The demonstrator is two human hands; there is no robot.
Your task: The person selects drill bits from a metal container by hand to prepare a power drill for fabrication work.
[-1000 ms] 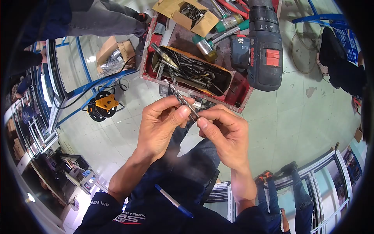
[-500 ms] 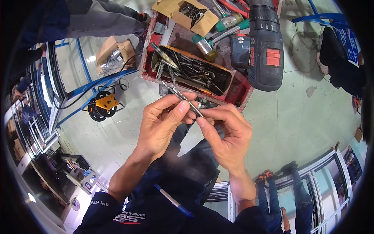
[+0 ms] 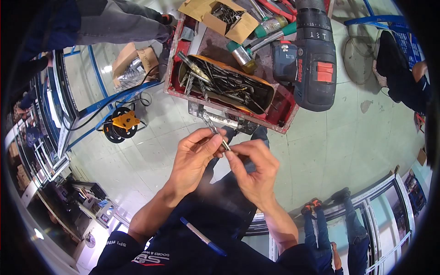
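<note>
A spiral-fluted metal drill bit (image 3: 211,127) is held at a slant between my two hands, its fluted end pointing up and left. My left hand (image 3: 196,158) pinches it around the middle with thumb and fingers. At the lower, smooth end, the thumb and index finger of my right hand (image 3: 255,170) close on the shank. Beyond my hands, an open yellow-edged case (image 3: 270,95) full of drill bits lies in a worn red metal tray (image 3: 288,118). A black and blue cordless drill (image 3: 316,68) rests at the tray's right side.
An open cardboard box (image 3: 240,31) of small metal parts and green-ended tools (image 3: 241,56) lie in the tray. A cable reel (image 3: 123,124) and a box of hardware (image 3: 135,68) are to the left. Other people's legs (image 3: 355,229) show at lower right.
Both hands have moved down toward my body with the drill bit, away from the tray. My right hand has also shifted left. More of the metal support below the tray now shows.
</note>
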